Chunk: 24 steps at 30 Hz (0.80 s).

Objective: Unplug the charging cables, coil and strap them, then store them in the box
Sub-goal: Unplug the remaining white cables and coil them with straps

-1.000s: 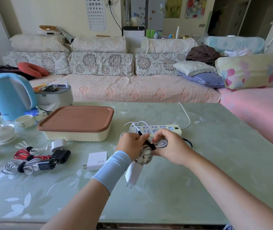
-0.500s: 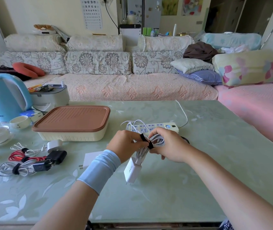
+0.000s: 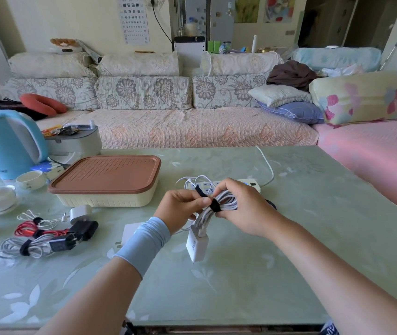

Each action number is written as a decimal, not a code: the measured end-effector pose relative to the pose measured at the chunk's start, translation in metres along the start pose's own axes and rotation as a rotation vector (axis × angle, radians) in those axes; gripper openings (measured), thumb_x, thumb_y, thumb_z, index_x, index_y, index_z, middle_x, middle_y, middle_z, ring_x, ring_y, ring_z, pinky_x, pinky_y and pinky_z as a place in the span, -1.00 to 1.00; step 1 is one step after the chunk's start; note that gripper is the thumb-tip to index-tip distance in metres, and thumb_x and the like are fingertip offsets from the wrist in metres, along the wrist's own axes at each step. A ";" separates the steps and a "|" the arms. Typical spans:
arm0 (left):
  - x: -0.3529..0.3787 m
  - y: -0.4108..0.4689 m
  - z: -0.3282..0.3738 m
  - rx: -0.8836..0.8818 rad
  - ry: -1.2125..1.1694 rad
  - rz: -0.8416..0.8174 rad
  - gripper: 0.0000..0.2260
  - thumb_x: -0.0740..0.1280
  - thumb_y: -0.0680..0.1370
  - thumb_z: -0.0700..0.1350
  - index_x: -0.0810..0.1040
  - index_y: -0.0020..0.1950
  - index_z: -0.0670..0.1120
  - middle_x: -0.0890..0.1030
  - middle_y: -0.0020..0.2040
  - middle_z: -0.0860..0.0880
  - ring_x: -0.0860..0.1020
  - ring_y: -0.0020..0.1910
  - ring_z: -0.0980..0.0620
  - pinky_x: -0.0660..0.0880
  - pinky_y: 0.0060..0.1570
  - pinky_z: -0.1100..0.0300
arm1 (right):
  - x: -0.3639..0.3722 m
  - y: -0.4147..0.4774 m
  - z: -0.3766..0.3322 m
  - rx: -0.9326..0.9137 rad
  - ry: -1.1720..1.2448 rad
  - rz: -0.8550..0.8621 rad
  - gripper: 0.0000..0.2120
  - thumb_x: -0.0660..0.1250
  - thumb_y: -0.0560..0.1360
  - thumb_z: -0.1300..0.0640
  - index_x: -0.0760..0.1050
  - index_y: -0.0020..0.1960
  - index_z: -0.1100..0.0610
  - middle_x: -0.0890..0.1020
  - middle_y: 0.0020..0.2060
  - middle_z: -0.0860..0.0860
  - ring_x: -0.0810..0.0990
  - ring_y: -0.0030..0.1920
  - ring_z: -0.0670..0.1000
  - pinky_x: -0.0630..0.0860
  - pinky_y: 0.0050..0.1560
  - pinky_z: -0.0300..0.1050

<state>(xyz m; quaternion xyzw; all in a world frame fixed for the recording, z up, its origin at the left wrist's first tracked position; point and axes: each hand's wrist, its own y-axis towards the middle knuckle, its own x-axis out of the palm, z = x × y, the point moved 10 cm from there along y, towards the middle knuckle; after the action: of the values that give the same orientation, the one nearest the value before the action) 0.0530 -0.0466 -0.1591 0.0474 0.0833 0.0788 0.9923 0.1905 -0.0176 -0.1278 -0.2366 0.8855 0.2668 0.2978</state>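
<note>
One grey cable coil point(image 3: 227, 201) is held up above the table point(image 3: 277, 262), just in front of the power strip point(image 3: 253, 183), w/ both hands on it. Right hand point(image 3: 245, 206) is wrapped round the loops' far end. Left hand point(image 3: 180, 206) pinches the free tail of the black strap point(image 3: 215, 207), which circles the bundle abt mid-way. Coil's long axis runs diagonal: high end in the right hand, low end down-left twd the person. The white charger brick point(image 3: 196, 246) hangs off the low end, prongs pointing down at the table.

Risks, as I judge: if the tail slips from the pinch before it's pressed shut, the loops spring apart. If the strap is cinched loose, the brick's weight could drag the lower loops out past it. Also the box point(image 3: 105, 199) has its brown lid point(image 3: 105, 172) on, so storing needs a free hand first.

Further left lie a grey bundle point(image 3: 29, 246), red bundle point(image 3: 32, 229) and thin white bundle point(image 3: 37, 217). Another white charger point(image 3: 131, 233) sits by the left wrist.
</note>
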 end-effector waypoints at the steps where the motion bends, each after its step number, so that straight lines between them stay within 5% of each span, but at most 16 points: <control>1: -0.001 0.000 0.000 -0.004 -0.008 0.011 -0.82 0.45 0.47 -0.23 0.64 -0.34 -0.10 0.63 -0.36 -0.06 0.53 -0.34 0.01 0.49 -0.31 0.20 | 0.000 0.000 -0.002 -0.010 0.001 0.000 -0.64 0.56 0.37 0.22 0.46 -0.04 -0.11 0.61 -0.17 -0.19 0.54 -0.15 -0.28 0.40 -0.14 -0.41; 9: 0.006 0.002 -0.010 -0.090 -0.081 -0.018 -0.91 0.46 0.46 -0.17 0.62 -0.24 -0.12 0.57 -0.41 0.08 0.45 -0.42 0.17 0.41 -0.30 0.37 | -0.002 -0.001 -0.002 -0.032 0.026 0.032 -0.57 0.58 0.34 0.23 0.44 -0.09 -0.20 0.62 -0.17 -0.19 0.56 -0.13 -0.23 0.43 -0.11 -0.39; 12: 0.008 0.002 -0.011 -0.093 -0.171 -0.014 -0.88 0.47 0.46 -0.22 0.56 -0.08 -0.09 0.63 -0.23 0.01 0.54 -0.28 0.07 0.52 -0.18 0.25 | -0.004 0.000 -0.002 -0.039 0.054 0.037 -0.61 0.58 0.33 0.24 0.49 -0.07 -0.12 0.63 -0.17 -0.20 0.57 -0.12 -0.24 0.43 -0.09 -0.39; 15: -0.008 0.005 0.009 0.086 0.112 0.107 -0.86 0.54 0.41 -0.15 0.61 -0.16 0.02 0.67 -0.11 0.02 0.60 -0.16 0.01 0.55 0.04 0.10 | -0.003 0.001 0.001 -0.013 0.084 0.013 -0.64 0.58 0.33 0.24 0.53 0.00 -0.04 0.64 -0.14 -0.19 0.58 -0.11 -0.25 0.46 -0.07 -0.37; 19: -0.008 0.001 0.028 0.174 0.403 0.128 -0.96 0.50 0.43 0.00 0.71 -0.23 0.12 0.69 -0.24 0.15 0.61 -0.20 0.20 0.49 -0.05 0.34 | -0.003 0.003 0.004 0.006 0.129 -0.006 -0.55 0.59 0.32 0.22 0.50 0.10 -0.05 0.64 -0.09 -0.18 0.60 -0.08 -0.15 0.52 0.01 -0.20; 24: 0.008 -0.002 0.022 0.101 0.419 -0.102 -0.79 0.54 0.38 -0.06 0.71 0.00 0.08 0.70 -0.15 0.19 0.65 -0.08 0.24 0.53 0.06 0.32 | 0.004 0.007 0.010 0.030 0.250 -0.074 -0.47 0.55 0.34 0.27 0.44 0.15 -0.13 0.61 -0.10 -0.10 0.61 -0.17 -0.05 0.63 -0.10 0.08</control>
<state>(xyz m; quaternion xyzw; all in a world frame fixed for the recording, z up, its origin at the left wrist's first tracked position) 0.0649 -0.0487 -0.1395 0.0751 0.2939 0.0325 0.9523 0.1880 -0.0071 -0.1349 -0.2961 0.9102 0.2110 0.1983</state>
